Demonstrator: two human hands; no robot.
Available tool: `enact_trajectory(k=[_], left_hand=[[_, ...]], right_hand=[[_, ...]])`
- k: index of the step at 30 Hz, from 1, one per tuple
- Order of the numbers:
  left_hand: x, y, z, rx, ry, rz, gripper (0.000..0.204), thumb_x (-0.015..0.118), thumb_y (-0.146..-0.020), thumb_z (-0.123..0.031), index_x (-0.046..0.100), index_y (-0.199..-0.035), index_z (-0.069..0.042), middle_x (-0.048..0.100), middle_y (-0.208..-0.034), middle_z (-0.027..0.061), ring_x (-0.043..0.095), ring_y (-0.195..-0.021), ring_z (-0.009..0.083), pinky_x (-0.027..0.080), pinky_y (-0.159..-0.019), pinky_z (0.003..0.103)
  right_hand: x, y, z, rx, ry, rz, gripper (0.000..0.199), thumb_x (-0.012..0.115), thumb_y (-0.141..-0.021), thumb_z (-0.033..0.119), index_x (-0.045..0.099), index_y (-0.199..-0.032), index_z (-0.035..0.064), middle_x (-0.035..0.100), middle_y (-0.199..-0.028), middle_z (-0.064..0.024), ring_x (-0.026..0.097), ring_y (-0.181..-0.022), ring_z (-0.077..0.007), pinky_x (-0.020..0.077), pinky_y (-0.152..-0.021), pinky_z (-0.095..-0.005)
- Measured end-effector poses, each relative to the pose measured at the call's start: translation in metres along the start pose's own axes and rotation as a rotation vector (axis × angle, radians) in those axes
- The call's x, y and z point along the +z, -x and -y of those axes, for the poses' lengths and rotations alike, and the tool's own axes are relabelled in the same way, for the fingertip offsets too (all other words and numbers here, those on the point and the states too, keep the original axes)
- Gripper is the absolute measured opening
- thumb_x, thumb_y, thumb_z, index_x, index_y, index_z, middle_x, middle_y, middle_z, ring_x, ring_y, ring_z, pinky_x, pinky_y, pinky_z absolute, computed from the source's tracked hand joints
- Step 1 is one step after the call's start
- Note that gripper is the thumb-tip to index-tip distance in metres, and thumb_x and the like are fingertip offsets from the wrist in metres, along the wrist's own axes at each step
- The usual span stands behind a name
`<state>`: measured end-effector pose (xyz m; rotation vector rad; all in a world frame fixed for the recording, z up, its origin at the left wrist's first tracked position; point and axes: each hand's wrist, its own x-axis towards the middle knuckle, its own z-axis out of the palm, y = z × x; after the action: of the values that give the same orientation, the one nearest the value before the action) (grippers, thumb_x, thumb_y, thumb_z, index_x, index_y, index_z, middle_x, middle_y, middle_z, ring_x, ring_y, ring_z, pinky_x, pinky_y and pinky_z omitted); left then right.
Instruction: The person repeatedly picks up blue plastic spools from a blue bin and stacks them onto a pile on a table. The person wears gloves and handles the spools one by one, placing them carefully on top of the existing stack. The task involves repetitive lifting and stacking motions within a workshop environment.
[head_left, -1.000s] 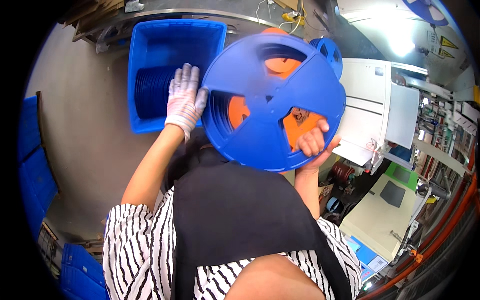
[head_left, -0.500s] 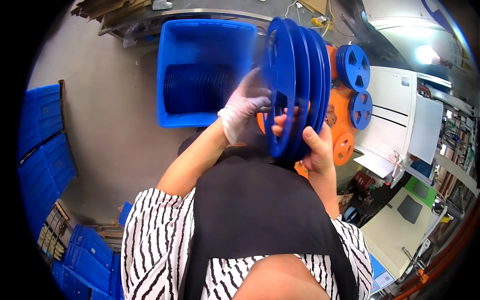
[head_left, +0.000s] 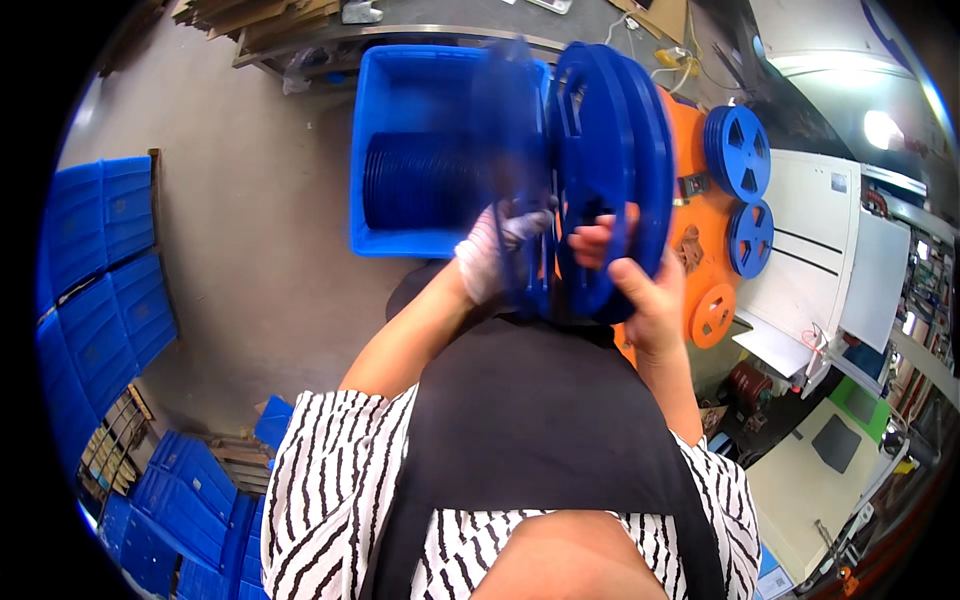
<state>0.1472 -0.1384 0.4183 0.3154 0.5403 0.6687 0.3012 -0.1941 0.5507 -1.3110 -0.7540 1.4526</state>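
Observation:
Several blue plastic reels stand on edge in my bare right hand, its thumb on the outer rim and its fingers hooked through an opening in the discs. Just left of them, my gloved left hand grips a separate blue reel, which is smeared by motion. A narrow gap shows between this reel and the others. Behind and to the left is a blue bin, holding a row of dark blue reels packed on edge. The separate reel overlaps the bin's right side.
An orange surface at right carries blue reels and an orange reel. A grey workbench runs along the far side, with cardboard sheets. Blue crates are stacked at the left. White machine panels stand further right.
My left hand has taken hold of one reel and pulled it leftward from the stack. My right hand keeps the other reels. The whole view has shifted slightly.

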Motion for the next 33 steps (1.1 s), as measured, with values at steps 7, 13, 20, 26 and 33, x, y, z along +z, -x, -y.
enact_trajectory(k=[7, 13, 20, 26, 33], left_hand=[[-0.025, 0.048, -0.036, 0.038, 0.769, 0.336, 0.059, 0.069, -0.086, -0.033, 0.046, -0.137, -0.01, 0.056, -0.123, 0.0134, 0.049, -0.125, 0.0349, 0.043, -0.106, 0.051], [-0.033, 0.058, -0.026, 0.105, 0.83, 0.439, 0.061, 0.061, -0.091, -0.043, 0.043, -0.139, -0.01, 0.052, -0.129, 0.0146, 0.046, -0.128, 0.0387, 0.041, -0.108, 0.051], [-0.043, 0.067, -0.03, 0.201, 0.626, 0.286, 0.074, 0.063, -0.085, -0.053, 0.047, -0.136, -0.002, 0.051, -0.134, 0.0141, 0.045, -0.128, 0.0382, 0.03, -0.113, 0.054], [-0.046, 0.075, -0.06, 0.276, 0.577, 0.421, 0.056, 0.069, -0.085, -0.046, 0.056, -0.119, -0.003, 0.058, -0.121, 0.0152, 0.049, -0.124, 0.0379, 0.03, -0.114, 0.052], [-0.071, 0.061, -0.06, 0.37, 0.503, 0.417, 0.058, 0.071, -0.086, -0.04, 0.05, -0.122, 0.0, 0.057, -0.117, 0.016, 0.054, -0.121, 0.0303, 0.027, -0.118, 0.047]], right_hand=[[-0.081, 0.008, 0.0, -0.157, -0.255, -0.325, 0.063, 0.05, -0.097, 0.05, 0.047, -0.133, -0.0009, 0.064, -0.107, -0.0086, 0.062, -0.088, -0.0203, 0.052, -0.081, -0.035], [-0.131, 0.033, -0.006, -0.28, -0.469, -0.228, 0.062, 0.05, -0.098, 0.044, 0.039, -0.139, -0.0013, 0.06, -0.108, -0.0074, 0.058, -0.088, -0.0162, 0.0512, -0.08, -0.0293], [-0.154, 0.048, -0.014, -0.323, -0.97, 0.112, 0.054, 0.057, -0.096, 0.034, 0.041, -0.135, -0.0001, 0.055, -0.095, -0.0056, 0.054, -0.076, -0.0158, 0.0473, -0.07, -0.0306], [-0.139, 0.054, -0.009, -0.359, -1.09, 0.094, 0.025, 0.041, -0.101, 0.019, 0.053, -0.107, -0.0025, 0.06, -0.079, -0.0066, 0.06, -0.061, -0.016, 0.048, -0.054, -0.0281], [-0.128, 0.057, -0.006, -0.43, -1.098, 0.168, 0.023, 0.04, -0.102, 0.019, 0.051, -0.108, -0.0009, 0.064, -0.083, -0.0075, 0.063, -0.065, -0.0165, 0.0503, -0.058, -0.0282]])
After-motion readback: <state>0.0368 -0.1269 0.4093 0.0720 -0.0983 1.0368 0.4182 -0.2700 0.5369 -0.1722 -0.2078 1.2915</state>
